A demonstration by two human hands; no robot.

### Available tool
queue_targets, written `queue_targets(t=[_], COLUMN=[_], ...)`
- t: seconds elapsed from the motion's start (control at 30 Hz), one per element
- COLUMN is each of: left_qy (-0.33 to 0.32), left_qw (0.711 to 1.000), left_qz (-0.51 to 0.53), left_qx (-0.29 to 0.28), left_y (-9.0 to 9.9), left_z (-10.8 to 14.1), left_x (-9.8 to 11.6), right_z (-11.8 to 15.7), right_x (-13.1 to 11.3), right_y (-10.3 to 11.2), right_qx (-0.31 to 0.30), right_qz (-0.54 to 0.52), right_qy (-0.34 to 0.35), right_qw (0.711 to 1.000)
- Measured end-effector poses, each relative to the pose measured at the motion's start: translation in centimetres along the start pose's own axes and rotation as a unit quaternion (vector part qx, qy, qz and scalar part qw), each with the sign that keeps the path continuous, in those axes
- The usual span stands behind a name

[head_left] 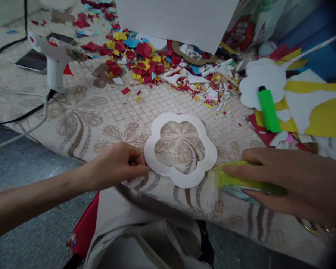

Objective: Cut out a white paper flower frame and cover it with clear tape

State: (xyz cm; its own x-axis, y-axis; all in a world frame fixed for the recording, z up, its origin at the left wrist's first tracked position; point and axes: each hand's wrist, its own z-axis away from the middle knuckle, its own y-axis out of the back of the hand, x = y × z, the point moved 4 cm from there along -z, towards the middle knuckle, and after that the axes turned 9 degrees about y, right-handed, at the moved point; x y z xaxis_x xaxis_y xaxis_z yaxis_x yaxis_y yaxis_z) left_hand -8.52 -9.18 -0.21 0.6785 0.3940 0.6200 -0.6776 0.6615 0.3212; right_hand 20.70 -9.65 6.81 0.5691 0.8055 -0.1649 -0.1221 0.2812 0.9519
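A white flower-shaped paper ring [210, 151] with a cut-out middle lies flat on the patterned tablecloth in front of me. At its left edge is my left hand [120, 166], with fingers curled and thumb pressed against them; whatever is in the pinch is too small or hidden to make out. My right hand [282, 179], slightly blurred, grips what looks like a yellow-green roll of tape [238, 177] to the right of the ring, its thumb below and fingers over the top. Part of the roll is hidden by the hand.
A white glue gun [54, 61] stands at the left with cords running off. Behind lie many coloured paper scraps [142, 56]. To the right are a green highlighter [268, 110], a white scalloped paper shape [261, 76] and yellow sheets [327, 117]. Scissors handles [306, 225] show under my right hand.
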Motion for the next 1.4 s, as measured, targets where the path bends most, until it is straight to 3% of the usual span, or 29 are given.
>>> queue_targets(t=[0.1,0.5,1.4], left_qy=[-0.007,0.010,0.005], left_qw=[1.000,0.999,0.994], left_qz=[-0.012,-0.036,-0.105], left_qx=[0.006,0.008,0.030], left_y=[0.1,0.0,-0.1], left_z=[-0.2,-0.4,-0.2], left_x=[-0.2,0.0,0.2], right_z=[-0.3,-1.4,-4.1], right_x=[-0.4,-0.8,-2.2], right_y=[0.0,0.6,0.3], right_qx=[-0.053,-0.098,-0.111], right_qz=[0.001,-0.033,-0.004], right_qy=[0.034,0.041,0.045], right_qw=[0.998,0.994,0.993])
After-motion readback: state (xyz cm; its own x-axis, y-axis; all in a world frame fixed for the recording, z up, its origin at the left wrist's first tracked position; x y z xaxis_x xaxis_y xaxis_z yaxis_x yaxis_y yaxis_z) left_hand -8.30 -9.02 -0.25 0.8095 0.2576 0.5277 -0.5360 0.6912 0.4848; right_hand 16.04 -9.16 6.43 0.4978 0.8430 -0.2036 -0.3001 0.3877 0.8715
